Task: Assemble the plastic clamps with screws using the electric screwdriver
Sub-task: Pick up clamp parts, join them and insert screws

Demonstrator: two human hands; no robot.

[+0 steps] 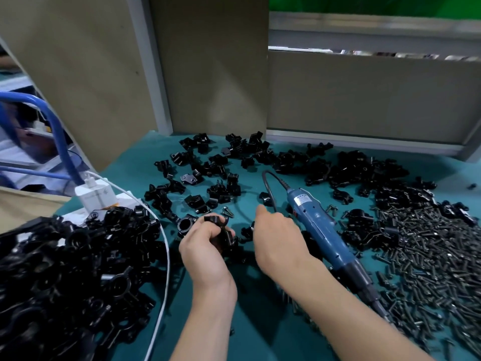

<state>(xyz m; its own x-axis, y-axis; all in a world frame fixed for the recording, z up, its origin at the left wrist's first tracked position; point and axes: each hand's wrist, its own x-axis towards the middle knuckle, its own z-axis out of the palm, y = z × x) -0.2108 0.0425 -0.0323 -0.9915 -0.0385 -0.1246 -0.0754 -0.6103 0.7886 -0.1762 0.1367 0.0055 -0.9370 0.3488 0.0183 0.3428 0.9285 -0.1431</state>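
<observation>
I have one view only, the head camera. It looks forward and down onto the green table (255, 329) from very near; the far partition wall (364, 100) closes the top.

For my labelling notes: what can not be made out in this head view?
Head view:
- Right hand: its back hides the fingers and anything held.
- Clamp in left hand: fingers cover most of it.
- Electric screwdriver: right forearm hides its bit; label too small.
</observation>
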